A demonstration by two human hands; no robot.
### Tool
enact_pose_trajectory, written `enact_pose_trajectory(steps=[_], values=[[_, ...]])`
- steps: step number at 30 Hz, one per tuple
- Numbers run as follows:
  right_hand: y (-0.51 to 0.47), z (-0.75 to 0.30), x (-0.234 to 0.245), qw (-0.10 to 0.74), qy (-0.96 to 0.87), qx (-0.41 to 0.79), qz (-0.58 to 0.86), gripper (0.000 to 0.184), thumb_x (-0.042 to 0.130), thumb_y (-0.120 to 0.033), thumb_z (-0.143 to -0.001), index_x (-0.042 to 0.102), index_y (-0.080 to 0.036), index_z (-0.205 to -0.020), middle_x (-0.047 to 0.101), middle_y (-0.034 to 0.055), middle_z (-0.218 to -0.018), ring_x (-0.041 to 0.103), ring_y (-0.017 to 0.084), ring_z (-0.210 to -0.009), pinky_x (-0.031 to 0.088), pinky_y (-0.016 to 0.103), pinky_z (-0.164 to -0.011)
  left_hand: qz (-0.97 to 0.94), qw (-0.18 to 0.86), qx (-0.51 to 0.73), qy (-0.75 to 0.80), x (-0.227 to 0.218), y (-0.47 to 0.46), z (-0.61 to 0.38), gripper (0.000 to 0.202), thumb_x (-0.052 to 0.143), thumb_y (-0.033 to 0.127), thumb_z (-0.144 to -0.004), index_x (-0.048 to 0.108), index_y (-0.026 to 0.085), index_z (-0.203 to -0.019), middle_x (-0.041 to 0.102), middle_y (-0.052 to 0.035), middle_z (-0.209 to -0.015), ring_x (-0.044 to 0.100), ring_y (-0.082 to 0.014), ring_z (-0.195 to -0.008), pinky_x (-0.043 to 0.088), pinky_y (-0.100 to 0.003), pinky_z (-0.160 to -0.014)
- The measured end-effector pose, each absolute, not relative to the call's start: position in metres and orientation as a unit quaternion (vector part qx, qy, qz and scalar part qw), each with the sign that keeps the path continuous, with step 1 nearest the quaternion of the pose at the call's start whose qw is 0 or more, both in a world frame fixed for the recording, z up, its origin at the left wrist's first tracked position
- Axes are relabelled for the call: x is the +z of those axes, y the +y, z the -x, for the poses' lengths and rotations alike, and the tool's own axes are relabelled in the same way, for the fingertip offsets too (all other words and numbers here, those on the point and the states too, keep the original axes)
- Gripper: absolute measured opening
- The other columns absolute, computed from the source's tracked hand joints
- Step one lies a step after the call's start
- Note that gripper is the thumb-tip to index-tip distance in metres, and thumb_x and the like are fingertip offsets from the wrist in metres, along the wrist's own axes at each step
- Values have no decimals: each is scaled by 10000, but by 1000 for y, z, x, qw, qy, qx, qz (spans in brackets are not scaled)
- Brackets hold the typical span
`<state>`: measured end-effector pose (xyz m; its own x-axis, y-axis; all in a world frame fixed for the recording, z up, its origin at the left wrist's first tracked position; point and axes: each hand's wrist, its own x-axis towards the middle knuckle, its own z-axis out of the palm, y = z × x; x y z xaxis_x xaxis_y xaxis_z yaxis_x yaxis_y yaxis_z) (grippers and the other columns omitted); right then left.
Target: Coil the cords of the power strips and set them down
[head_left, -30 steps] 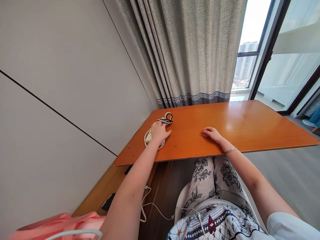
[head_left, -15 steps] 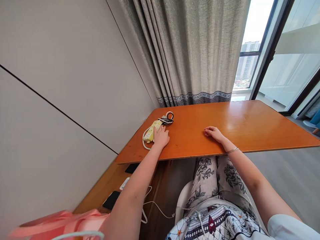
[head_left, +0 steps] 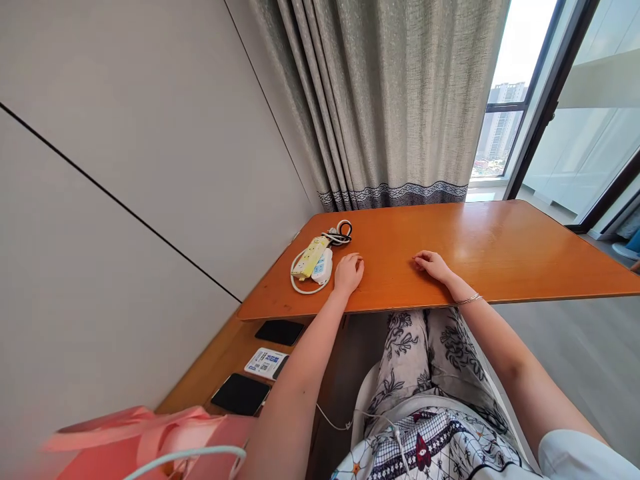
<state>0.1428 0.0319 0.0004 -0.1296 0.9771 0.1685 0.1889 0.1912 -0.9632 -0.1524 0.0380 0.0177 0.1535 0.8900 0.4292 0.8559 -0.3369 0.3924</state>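
Observation:
My left hand (head_left: 349, 272) lies flat on the orange wooden table (head_left: 500, 253), fingers stretched out and holding nothing. Just left of it sit a yellow power strip (head_left: 310, 257), a small white and blue device (head_left: 323, 266) and a looped white cord (head_left: 304, 288). A bundle of black and white cable (head_left: 341, 235) lies beyond them. My right hand (head_left: 433, 264) rests palm down on the table a little to the right, fingers loosely curled and apart, with nothing in it. A thin bracelet (head_left: 471, 299) circles that wrist.
A lower wooden shelf (head_left: 220, 363) at the left carries two dark phones (head_left: 279, 331) (head_left: 241, 393) and a printed card (head_left: 264, 362). A pink bag (head_left: 150, 443) sits at the bottom left. Grey curtains (head_left: 390, 100) hang behind the table, with a window (head_left: 505, 113) at right.
My left hand came off the power strip and slid right onto bare table, uncovering the strip and the white device. My right hand stayed put. The view shifted slightly.

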Motion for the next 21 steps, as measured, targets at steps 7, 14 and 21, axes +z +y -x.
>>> enact_pose_trajectory(steps=[7,14,21], values=[[33,-150,2,440,-637,289,563,155,554,-261,-828,693,-195,-853,709,38,-812,621,167,-760,488,297,-793,-746,51,327,578,16,39,153,320,396,265,-921,650,145,-1073,633,-156,-1238,632,-268,-1059,476,-367,-943],[32,-157,3,389,-633,209,636,197,534,-224,-876,723,-212,-929,745,43,-997,640,175,-904,464,277,-845,-731,40,307,608,14,40,151,268,428,249,-914,645,172,-1051,651,-113,-1145,649,-213,-872,493,-332,-803],[27,-154,8,336,-658,184,648,198,542,-260,-910,733,-223,-949,753,32,-1000,657,172,-907,458,243,-779,-733,38,295,612,14,40,152,275,425,270,-928,647,176,-1059,651,-109,-1135,636,-201,-805,485,-328,-747]])
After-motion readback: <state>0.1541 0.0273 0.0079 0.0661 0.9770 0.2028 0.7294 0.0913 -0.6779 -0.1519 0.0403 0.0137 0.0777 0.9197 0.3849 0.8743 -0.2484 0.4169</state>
